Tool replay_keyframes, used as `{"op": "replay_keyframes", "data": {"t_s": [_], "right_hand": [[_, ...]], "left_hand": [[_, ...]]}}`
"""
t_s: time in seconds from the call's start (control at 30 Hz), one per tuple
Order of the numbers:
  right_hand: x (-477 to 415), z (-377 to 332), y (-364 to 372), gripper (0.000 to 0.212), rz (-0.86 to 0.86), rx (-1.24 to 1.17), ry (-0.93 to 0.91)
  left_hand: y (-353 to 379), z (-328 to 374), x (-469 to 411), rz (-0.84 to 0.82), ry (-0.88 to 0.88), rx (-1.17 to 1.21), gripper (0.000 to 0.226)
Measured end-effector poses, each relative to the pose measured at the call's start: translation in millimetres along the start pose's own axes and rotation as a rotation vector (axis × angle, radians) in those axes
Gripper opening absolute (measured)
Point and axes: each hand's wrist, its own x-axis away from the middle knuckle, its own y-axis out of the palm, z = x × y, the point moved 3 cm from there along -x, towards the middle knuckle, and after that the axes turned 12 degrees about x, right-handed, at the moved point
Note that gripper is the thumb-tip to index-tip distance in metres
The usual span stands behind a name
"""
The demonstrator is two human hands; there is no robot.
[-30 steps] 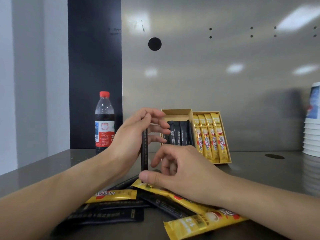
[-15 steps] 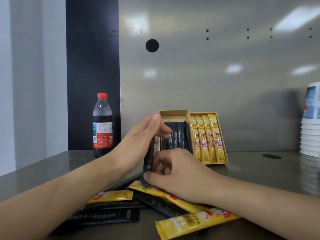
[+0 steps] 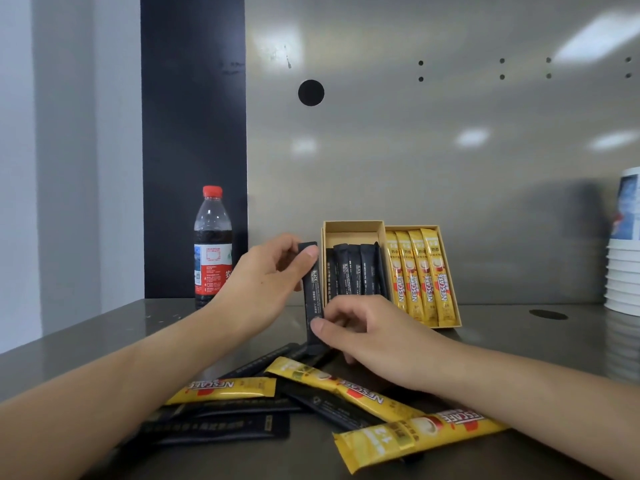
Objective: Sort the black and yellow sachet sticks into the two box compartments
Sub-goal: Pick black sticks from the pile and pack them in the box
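A black sachet stick [image 3: 313,292] stands upright just left of the cardboard box [image 3: 353,227]. My left hand [image 3: 266,282] pinches its top end, and my right hand [image 3: 367,327] pinches its lower end with thumb and fingers. The box leans against the back wall; its left compartment holds several black sticks [image 3: 356,271] and its right compartment holds several yellow sticks [image 3: 420,275]. Loose yellow sticks [image 3: 225,389] and black sticks [image 3: 214,427] lie mixed on the counter in front of me, under my forearms.
A dark drink bottle [image 3: 212,247] with a red cap stands at the back left. A stack of white paper cups [image 3: 623,271] is at the right edge. A round hole [image 3: 548,314] is in the steel counter near the cups.
Both hands have carried the upright black stick up and to the right, closer to the box's left compartment. My left fingers now pinch its top end.
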Motion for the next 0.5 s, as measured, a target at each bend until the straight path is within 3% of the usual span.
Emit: {"op": "replay_keyframes", "data": {"t_s": [0.2, 0.37, 0.5], "right_hand": [[-5.3, 9.4, -5.4, 0.016, 0.107, 0.003, 0.045], [-11.4, 27.1, -19.4, 0.023, 0.243, 0.015, 0.149], [-10.8, 35.8, -28.7, 0.019, 0.346, 0.106, 0.166]], "left_hand": [[1.6, 0.4, 1.1, 0.026, -0.021, -0.011, 0.026], [4.3, -7.1, 6.7, -0.023, -0.086, -0.209, 0.02], [11.4, -14.1, 12.8, -0.15, -0.134, -0.327, 0.039]]}}
